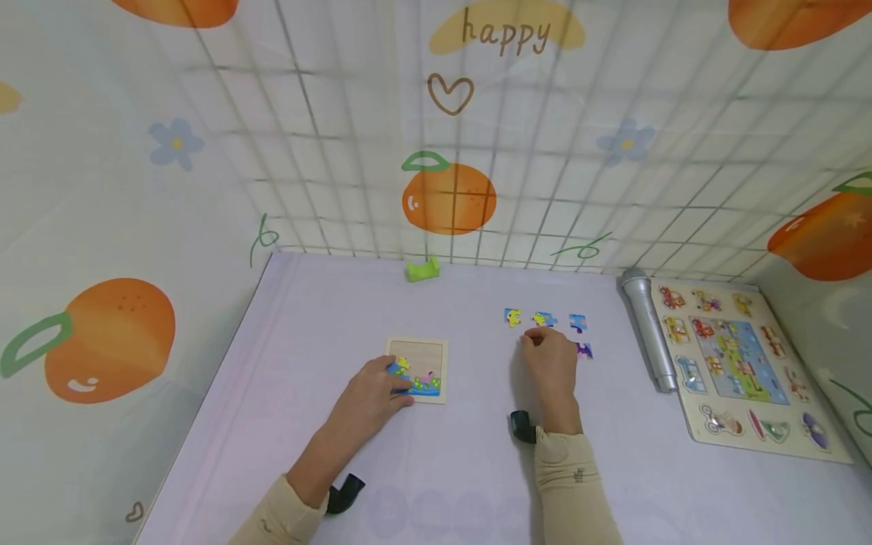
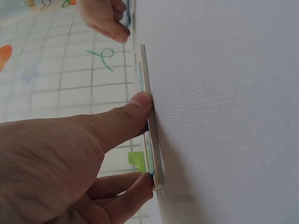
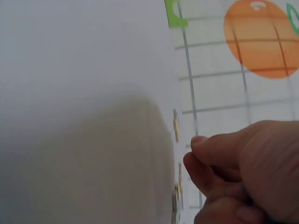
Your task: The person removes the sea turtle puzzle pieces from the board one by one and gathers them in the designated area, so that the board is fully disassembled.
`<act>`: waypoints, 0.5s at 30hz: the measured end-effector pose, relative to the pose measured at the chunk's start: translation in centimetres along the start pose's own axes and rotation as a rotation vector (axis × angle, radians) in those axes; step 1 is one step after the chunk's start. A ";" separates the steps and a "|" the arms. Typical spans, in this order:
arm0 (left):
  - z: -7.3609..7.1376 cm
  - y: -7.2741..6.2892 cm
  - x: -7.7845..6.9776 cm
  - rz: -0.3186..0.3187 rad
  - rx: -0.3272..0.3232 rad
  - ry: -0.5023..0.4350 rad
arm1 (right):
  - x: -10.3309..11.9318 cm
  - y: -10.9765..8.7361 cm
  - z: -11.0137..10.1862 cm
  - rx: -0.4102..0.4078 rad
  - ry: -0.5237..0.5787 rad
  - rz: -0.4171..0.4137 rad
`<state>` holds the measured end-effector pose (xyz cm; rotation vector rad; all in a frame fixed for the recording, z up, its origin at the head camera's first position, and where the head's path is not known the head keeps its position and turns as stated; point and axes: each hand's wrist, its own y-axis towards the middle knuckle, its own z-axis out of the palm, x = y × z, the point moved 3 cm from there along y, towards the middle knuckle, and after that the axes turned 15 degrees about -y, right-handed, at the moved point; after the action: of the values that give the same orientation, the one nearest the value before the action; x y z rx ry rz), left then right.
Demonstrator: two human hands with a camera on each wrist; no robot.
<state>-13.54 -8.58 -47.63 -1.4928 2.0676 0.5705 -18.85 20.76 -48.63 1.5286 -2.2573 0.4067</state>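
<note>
My left hand (image 1: 371,393) holds the square wooden puzzle tray (image 1: 445,371) at its lower left. In the left wrist view, the thumb (image 2: 140,100) rests on one edge of the tray, with other fingertips at its corner. Several colourful jigsaw pieces lie inside the tray, partly covered by my fingers. To the right, my right hand (image 1: 550,363) hovers by loose jigsaw pieces, among them a yellow-and-blue piece (image 1: 513,318) and a blue piece (image 1: 577,322). A purple piece (image 1: 584,350) shows beside that hand. Its thumb and index finger meet in the right wrist view, with nothing visible between them.
A silver microphone (image 1: 649,333) lies at the right, beside a large wooden picture puzzle board (image 1: 702,431). Near the back edge of the table sits a small green block (image 1: 423,269). A printed cloth over a wire grid rises behind the table.
</note>
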 end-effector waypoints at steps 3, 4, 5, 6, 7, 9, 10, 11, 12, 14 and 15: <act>0.0 -0.1 0.0 -0.039 -0.001 -0.017 | 0.6 -0.2 0.5 0.031 0.010 -0.011; 0.0 -0.1 0.0 -0.049 0.001 -0.021 | 0.8 -0.2 0.6 0.035 0.013 -0.020; 0.0 -0.1 0.1 -0.056 0.002 -0.027 | 1.1 -0.3 0.8 0.045 0.016 -0.027; 0.0 -0.1 0.1 -0.067 0.006 -0.034 | 1.3 -0.4 1.0 0.053 0.020 -0.037; 0.0 0.0 0.2 -0.069 0.010 -0.035 | 1.5 -0.5 1.1 0.062 0.025 -0.046; 0.0 0.0 0.2 -0.072 0.017 -0.037 | 2.2 -0.7 1.5 0.084 0.037 -0.071; -0.1 0.0 0.3 -0.071 0.018 -0.035 | 2.5 -0.8 1.7 0.095 0.041 -0.090; -0.1 0.1 0.3 -0.069 0.021 -0.030 | 3.0 -1.0 2.0 0.110 0.042 -0.108; -0.2 0.1 0.3 -0.066 0.022 -0.024 | 3.4 -1.2 2.2 0.125 0.048 -0.130; -0.4 0.1 0.2 -0.057 0.027 -0.012 | 4.6 -1.7 2.7 0.157 0.060 -0.178; -0.4 0.1 0.2 -0.051 0.030 -0.007 | 5.2 -2.0 2.9 0.174 0.064 -0.200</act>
<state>-13.76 -8.96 -47.40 -1.5197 2.0186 0.5227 -19.13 14.48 -48.74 1.7820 -2.0412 0.5972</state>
